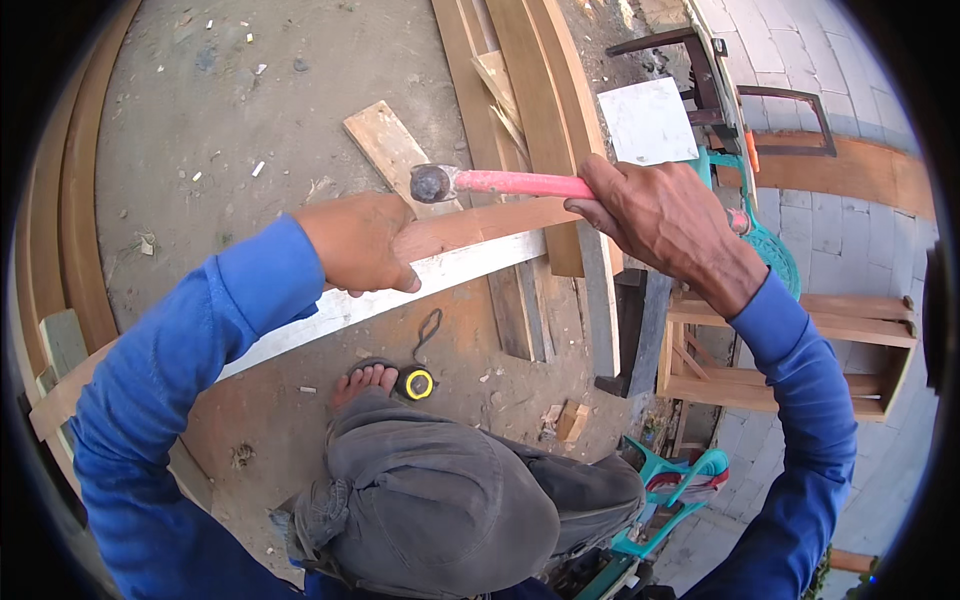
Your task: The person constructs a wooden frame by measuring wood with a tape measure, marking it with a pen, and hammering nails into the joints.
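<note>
My right hand (671,214) grips the pinkish-red handle of a hammer (517,183). The hammer's rounded steel head points left, above a long wooden board. My left hand (360,240) is closed around that board (487,229), its thumb over the near edge. The board has a bare brown face and a whitish side, and runs from the lower left towards the upright plank end below my right hand. No nail shows at my left fingers. On the ground under the board, a black and yellow tape measure (415,383) with a wrist strap lies beside my bare toes (366,382).
Long timber beams (529,112) lie ahead, with a short board (390,146) beside them. More beams (82,187) stretch along the left. To the right are a wooden frame (787,390), a green plastic chair (667,480) and a white square panel (649,120). A wood offcut (573,421) lies nearby.
</note>
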Demonstrator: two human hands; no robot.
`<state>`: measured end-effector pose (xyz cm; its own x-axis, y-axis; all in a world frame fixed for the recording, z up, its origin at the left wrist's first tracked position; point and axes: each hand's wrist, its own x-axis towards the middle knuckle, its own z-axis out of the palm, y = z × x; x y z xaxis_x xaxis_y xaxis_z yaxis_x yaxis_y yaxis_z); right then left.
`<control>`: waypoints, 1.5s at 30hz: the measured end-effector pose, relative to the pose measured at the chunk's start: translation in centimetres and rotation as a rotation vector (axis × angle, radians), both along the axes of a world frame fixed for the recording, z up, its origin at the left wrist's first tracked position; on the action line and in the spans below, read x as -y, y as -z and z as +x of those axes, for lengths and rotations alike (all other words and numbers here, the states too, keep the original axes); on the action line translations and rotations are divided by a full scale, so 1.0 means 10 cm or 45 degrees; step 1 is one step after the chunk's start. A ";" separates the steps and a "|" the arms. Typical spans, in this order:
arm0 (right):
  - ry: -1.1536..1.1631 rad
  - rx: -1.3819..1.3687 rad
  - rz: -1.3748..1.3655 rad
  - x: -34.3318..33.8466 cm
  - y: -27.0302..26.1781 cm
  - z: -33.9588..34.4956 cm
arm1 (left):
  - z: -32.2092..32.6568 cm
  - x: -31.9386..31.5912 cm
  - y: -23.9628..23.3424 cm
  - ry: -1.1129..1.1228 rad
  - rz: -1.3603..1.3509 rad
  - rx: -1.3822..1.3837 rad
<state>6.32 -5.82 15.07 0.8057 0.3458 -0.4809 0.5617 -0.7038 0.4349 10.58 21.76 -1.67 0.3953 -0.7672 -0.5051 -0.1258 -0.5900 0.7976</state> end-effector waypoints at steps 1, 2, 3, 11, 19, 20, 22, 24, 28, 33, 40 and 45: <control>0.104 -0.078 -0.082 0.19 0.06 -0.01 | -0.01 0.04 0.03 0.011 -0.009 -0.021; 0.236 -0.080 -0.322 0.54 0.07 0.02 | 0.00 0.08 0.04 0.035 0.004 0.001; 0.223 -0.079 -0.321 0.48 0.04 0.05 | 0.02 0.07 0.04 0.041 0.033 0.031; 0.020 0.021 0.132 0.08 0.17 -0.02 | 0.00 -0.06 0.12 0.003 0.028 0.023; 0.237 0.334 -0.017 0.59 -0.15 -0.39 | -0.01 0.01 -0.10 0.037 0.015 0.049; 0.372 0.334 0.148 0.59 -0.14 -0.60 | -0.01 0.01 -0.15 0.023 0.065 0.048; 0.546 0.314 0.506 0.50 -0.13 -1.03 | 0.01 0.00 -0.22 -0.008 0.095 0.009; 0.819 0.090 0.762 0.36 0.04 -1.51 | 0.00 0.02 -0.24 -0.008 0.096 -0.008; 0.990 -0.112 0.646 0.08 0.41 -2.18 | -0.02 0.05 -0.14 -0.062 0.065 -0.105; 0.674 0.001 0.340 0.49 0.64 -2.23 | -0.01 0.05 -0.12 -0.044 0.017 -0.047; 0.954 -0.121 0.678 0.39 0.53 -2.51 | 0.00 0.05 -0.03 -0.034 0.096 -0.018; 1.124 -0.213 0.984 0.67 0.76 -3.17 | -0.03 0.13 -0.12 -0.072 0.064 -0.232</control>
<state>-25.38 -12.56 7.49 0.8583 -0.0536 -0.5104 -0.2411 -0.9201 -0.3088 10.28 20.45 -0.43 0.3355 -0.7182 -0.6096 0.0521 -0.6319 0.7733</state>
